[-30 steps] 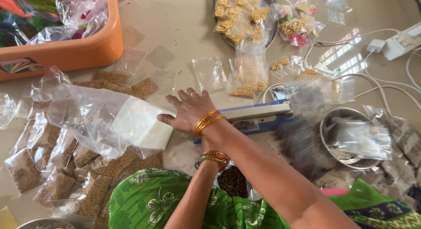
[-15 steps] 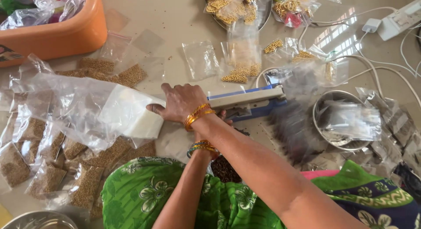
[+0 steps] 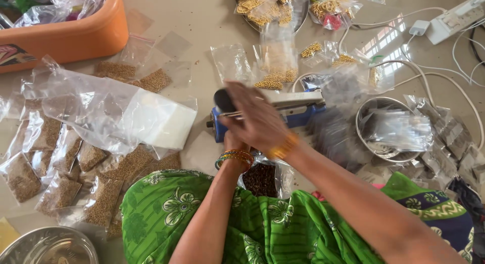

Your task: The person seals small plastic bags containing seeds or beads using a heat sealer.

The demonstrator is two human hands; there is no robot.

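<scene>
My right hand is blurred, with fingers spread, over the left end of a blue and white heat sealer; nothing shows in it. My left hand lies under it, mostly hidden, only the bangled wrist clear. A small clear pouch of dark seeds rests on my green-clad lap just below both wrists. Left of the sealer sits a white block inside a large clear plastic bag.
Several sealed packets of brown seed lie at the left. An orange tub stands top left, a steel bowl with empty pouches at the right. A steel plate of yellow packets and a power strip with cables are at the top.
My right hand has lifted off the white block in the plastic bag and swung right, over the sealer's left end. The view has shifted slightly.
</scene>
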